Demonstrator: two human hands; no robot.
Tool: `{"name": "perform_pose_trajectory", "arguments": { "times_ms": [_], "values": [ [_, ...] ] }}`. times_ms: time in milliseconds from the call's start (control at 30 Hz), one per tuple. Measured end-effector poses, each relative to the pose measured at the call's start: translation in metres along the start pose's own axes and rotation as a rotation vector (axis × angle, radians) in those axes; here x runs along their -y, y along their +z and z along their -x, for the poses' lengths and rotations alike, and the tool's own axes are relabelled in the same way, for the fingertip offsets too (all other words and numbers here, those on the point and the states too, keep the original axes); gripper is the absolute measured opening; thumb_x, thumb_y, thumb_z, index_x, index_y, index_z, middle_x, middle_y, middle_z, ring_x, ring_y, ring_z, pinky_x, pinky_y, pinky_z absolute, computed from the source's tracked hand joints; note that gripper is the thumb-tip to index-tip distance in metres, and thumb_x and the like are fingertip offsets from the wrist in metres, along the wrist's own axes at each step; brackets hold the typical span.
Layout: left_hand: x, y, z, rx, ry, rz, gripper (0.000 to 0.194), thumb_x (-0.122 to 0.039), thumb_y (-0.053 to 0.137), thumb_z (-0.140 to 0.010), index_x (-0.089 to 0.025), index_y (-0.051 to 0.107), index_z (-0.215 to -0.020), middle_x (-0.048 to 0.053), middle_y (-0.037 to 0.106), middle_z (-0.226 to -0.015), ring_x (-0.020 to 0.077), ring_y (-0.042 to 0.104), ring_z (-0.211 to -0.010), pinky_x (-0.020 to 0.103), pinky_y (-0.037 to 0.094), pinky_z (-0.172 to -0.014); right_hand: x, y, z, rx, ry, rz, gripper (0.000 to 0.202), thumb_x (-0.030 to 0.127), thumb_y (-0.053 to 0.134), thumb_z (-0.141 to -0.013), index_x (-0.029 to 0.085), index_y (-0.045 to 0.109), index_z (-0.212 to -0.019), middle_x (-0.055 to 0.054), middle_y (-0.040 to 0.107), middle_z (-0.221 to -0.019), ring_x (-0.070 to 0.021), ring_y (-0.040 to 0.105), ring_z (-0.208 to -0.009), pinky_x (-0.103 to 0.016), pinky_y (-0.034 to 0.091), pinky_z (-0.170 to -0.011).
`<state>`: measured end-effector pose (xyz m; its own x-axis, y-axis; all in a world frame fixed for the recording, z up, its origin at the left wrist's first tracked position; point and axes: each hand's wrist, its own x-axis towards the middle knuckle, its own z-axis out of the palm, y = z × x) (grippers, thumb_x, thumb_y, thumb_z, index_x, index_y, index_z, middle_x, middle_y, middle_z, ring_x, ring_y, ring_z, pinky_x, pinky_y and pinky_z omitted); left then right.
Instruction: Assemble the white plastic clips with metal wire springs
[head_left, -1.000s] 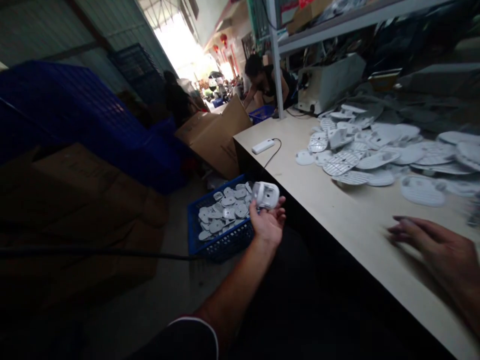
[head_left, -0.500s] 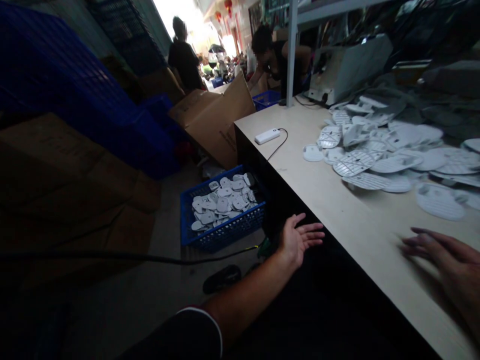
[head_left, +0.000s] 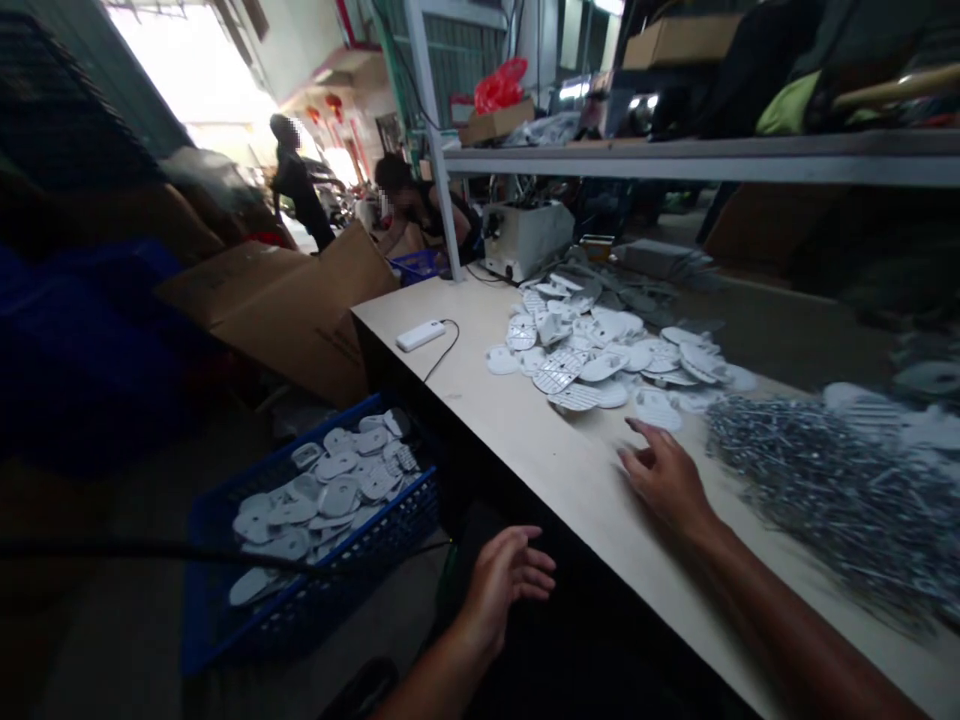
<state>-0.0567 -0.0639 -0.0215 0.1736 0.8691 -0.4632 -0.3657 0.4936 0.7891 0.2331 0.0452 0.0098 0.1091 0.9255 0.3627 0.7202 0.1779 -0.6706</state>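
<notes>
**Both hands empty, white parts in heap and crate**

Left hand (head_left: 506, 580): released, fingers parted and slightly bent, in the air just off the near edge of the table (head_left: 540, 470). Right hand (head_left: 667, 480): released, fingers loosely curled, low at the tabletop; contact with the surface cannot be told.

White parts (head_left: 600, 350): loose, overlapping heap on the table, beyond the right hand; some show ribbed faces. The lowest few lie near its fingertips. More of the same kind fill the blue crate (head_left: 322, 610), which sits below table level, to the left of the left hand.

Screws (head_left: 840, 490): tangled metallic mound on the table, right of the right hand; exact type too blurred to tell. White box (head_left: 420, 335) with a dark cable (head_left: 442, 365) lies near the table's far left corner. Open carton (head_left: 300, 320) stands beyond the crate. Shelf (head_left: 675, 165) spans above the table. Background: one person (head_left: 442, 215) leans over a blue basket (head_left: 415, 266); another (head_left: 300, 190) is upright.
</notes>
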Motion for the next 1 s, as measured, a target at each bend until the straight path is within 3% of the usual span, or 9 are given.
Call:
{"name": "perform_pose_trajectory", "arguments": {
  "times_ms": [100, 200, 300, 433, 533, 600, 700, 867, 1000],
  "values": [
    [-0.001, 0.007, 0.004, 0.034, 0.019, -0.062, 0.060, -0.060, 0.074, -0.082, -0.012, 0.068, -0.118, 0.011, 0.078, -0.084, 0.0205, 0.073, -0.065, 0.029, 0.054, -0.061, 0.009, 0.013, -0.029, 0.001, -0.189, 0.222, 0.057, 0.026, 0.060, -0.096, 0.023, 0.062, -0.152, -0.016, 0.048, -0.163, -0.0347, 0.070, -0.116, -0.052, 0.057, -0.102],
    [-0.002, 0.016, 0.008, 0.084, 0.033, -0.105, 0.063, -0.063, 0.077, -0.080, -0.012, 0.069, -0.116, 0.012, 0.078, -0.085, 0.0207, 0.073, -0.065, 0.029, 0.053, -0.060, 0.018, 0.030, -0.057, 0.026, -0.270, 0.273, 0.059, 0.009, 0.062, -0.088, 0.020, 0.068, -0.146, -0.016, 0.041, -0.169, -0.0411, 0.049, -0.146, -0.058, 0.043, -0.121],
    [-0.002, 0.022, 0.013, 0.144, 0.030, -0.151, 0.066, -0.066, 0.077, -0.080, -0.011, 0.069, -0.116, 0.012, 0.077, -0.085, 0.0204, 0.072, -0.064, 0.029, 0.052, -0.060, 0.023, 0.040, -0.074, 0.054, -0.233, 0.096, 0.042, 0.007, 0.065, -0.086, 0.021, 0.079, -0.123, -0.013, 0.053, -0.161, -0.0389, 0.047, -0.148, -0.058, 0.034, -0.126],
    [-0.001, 0.015, 0.018, 0.193, 0.014, -0.221, 0.069, -0.071, 0.075, -0.080, -0.012, 0.069, -0.115, 0.012, 0.078, -0.085, 0.0206, 0.073, -0.064, 0.028, 0.052, -0.059, 0.021, 0.028, -0.076, 0.038, -0.150, -0.113, 0.013, 0.020, 0.073, -0.087, 0.022, 0.081, -0.097, -0.013, 0.074, -0.131, -0.0371, 0.060, -0.133, -0.056, 0.037, -0.123],
    [-0.005, 0.005, 0.017, 0.173, 0.035, -0.261, 0.070, -0.073, 0.073, -0.082, -0.012, 0.070, -0.115, 0.012, 0.078, -0.086, 0.0203, 0.073, -0.065, 0.028, 0.052, -0.059, 0.014, 0.011, -0.059, -0.044, -0.003, -0.287, 0.018, 0.038, 0.075, -0.088, 0.022, 0.078, -0.094, -0.013, 0.077, -0.113, -0.0368, 0.065, -0.120, -0.052, 0.048, -0.112],
    [-0.011, 0.002, 0.012, 0.143, 0.072, -0.291, 0.068, -0.072, 0.071, -0.085, -0.011, 0.071, -0.116, 0.012, 0.078, -0.088, 0.0197, 0.073, -0.066, 0.028, 0.053, -0.060, 0.008, 0.003, -0.042, -0.092, 0.148, -0.429, 0.033, 0.054, 0.074, -0.089, 0.021, 0.075, -0.090, -0.012, 0.077, -0.102, -0.0353, 0.070, -0.106, -0.047, 0.058, -0.093],
    [-0.023, 0.011, -0.002, 0.147, 0.135, -0.329, 0.065, -0.069, 0.070, -0.088, -0.012, 0.072, -0.119, 0.013, 0.079, -0.094, 0.0197, 0.074, -0.069, 0.028, 0.054, -0.063, 0.005, -0.002, -0.012, -0.079, 0.361, -0.673, 0.045, 0.065, 0.078, -0.082, 0.021, 0.071, -0.089, -0.011, 0.076, -0.091, -0.0300, 0.072, -0.084, -0.039, 0.062, -0.067],
    [-0.044, 0.051, -0.044, 0.299, 0.214, -0.274, 0.071, -0.065, 0.077, -0.086, -0.015, 0.067, -0.136, 0.016, 0.080, -0.109, 0.0278, 0.078, -0.090, 0.035, 0.060, -0.076, 0.023, 0.001, 0.042, -0.065, 0.582, -1.044, 0.035, 0.048, 0.084, -0.084, 0.021, 0.073, -0.101, -0.012, 0.078, -0.105, -0.0284, 0.074, -0.093, -0.035, 0.064, -0.069],
    [-0.045, 0.095, -0.068, 0.390, 0.221, 0.051, 0.072, -0.064, 0.077, -0.086, -0.016, 0.064, -0.139, 0.017, 0.079, -0.120, 0.0337, 0.077, -0.110, 0.042, 0.062, -0.090, 0.051, 0.007, 0.083, -0.004, 0.780, -1.451, 0.029, 0.029, 0.085, -0.085, 0.016, 0.077, -0.109, -0.012, 0.078, -0.112, -0.0227, 0.073, -0.094, -0.027, 0.064, -0.073]
  ]
}}
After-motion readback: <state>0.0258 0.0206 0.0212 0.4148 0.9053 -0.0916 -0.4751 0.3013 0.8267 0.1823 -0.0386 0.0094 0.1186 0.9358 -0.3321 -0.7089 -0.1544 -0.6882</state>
